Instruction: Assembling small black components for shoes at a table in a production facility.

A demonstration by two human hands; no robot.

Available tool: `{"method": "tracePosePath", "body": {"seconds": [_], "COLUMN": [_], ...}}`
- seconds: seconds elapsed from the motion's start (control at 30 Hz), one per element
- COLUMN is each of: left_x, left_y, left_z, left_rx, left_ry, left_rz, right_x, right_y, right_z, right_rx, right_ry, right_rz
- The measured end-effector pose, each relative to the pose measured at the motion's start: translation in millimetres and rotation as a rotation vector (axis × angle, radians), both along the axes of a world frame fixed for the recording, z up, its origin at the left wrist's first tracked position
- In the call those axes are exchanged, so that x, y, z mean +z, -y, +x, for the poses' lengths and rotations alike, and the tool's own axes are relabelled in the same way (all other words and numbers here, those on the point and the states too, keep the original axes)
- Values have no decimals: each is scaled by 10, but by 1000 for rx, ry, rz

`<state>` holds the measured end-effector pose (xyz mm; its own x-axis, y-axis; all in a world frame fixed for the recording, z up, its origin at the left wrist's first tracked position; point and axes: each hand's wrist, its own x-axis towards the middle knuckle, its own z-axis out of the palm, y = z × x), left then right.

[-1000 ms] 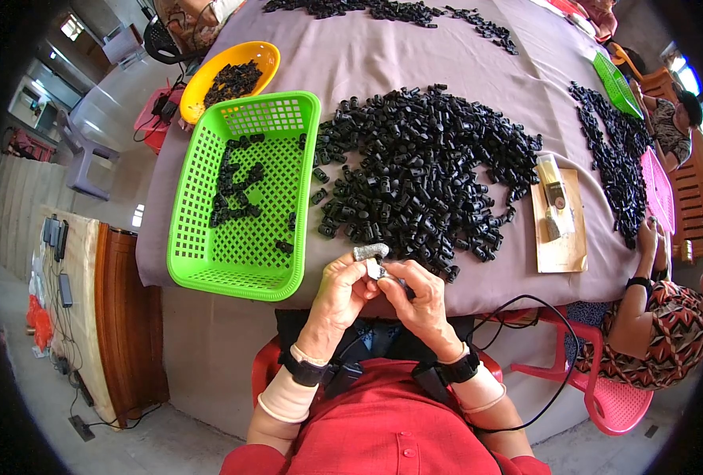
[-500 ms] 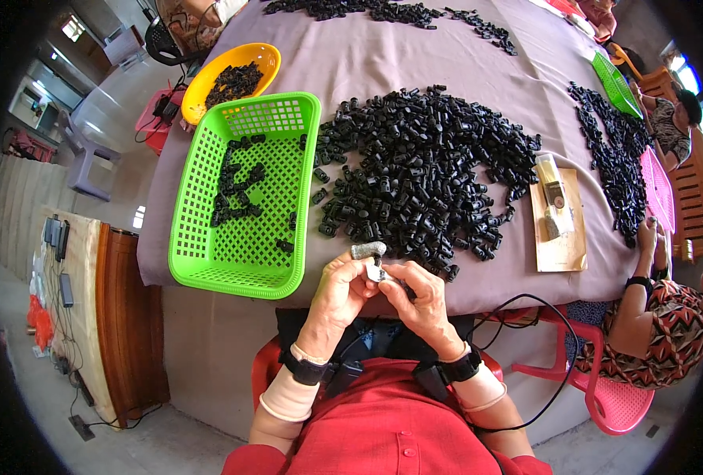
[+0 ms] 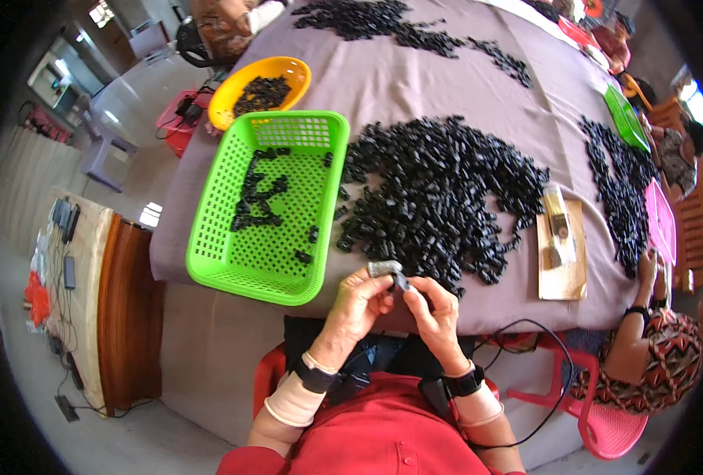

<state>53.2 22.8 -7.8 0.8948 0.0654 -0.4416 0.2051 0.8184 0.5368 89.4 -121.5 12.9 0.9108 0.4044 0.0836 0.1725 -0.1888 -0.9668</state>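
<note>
My left hand (image 3: 357, 306) is closed, with a grey wrapping (image 3: 383, 269) around one fingertip. A small black plastic piece (image 3: 401, 282) is pinched at its fingers, near the table's front edge. My right hand (image 3: 437, 313) meets it from the right, its thumb and forefinger closed on the same piece. Anything smaller between the fingertips is too blurred to make out. Just beyond my hands spreads a big pile of short black plastic parts (image 3: 438, 198). A green mesh basket (image 3: 201, 265), to the left of the pile, holds several black pieces.
Beyond the basket, a yellow bowl (image 3: 223, 99) contains small dark bits. A cardboard sheet (image 3: 564, 277) with a yellowish tool-like object (image 3: 556, 204) lies right of the pile. Another black heap (image 3: 625, 190) and a pink basket (image 3: 662, 222) are farther right, where a person's hand (image 3: 648, 269) works.
The whole view has shifted, so the table appears lower and farther right. My hands remain together, slightly turned; the pale surface between my fingers has given way to a dark one.
</note>
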Motion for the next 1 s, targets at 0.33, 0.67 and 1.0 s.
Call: {"method": "tracePosePath", "body": {"seconds": [0.33, 0.67, 1.0], "left_x": [659, 968, 121], "left_y": [-173, -648, -95], "left_z": [-150, -60, 124], "left_rx": [116, 516, 187], "left_ry": [189, 153, 120], "left_rz": [295, 1025, 1788], "right_x": [-201, -152, -150], "right_y": [112, 92, 68], "right_z": [-37, -1, -31], "right_rx": [-84, -83, -94], "right_ry": [-241, -123, -144], "right_rz": [203, 69, 83]}}
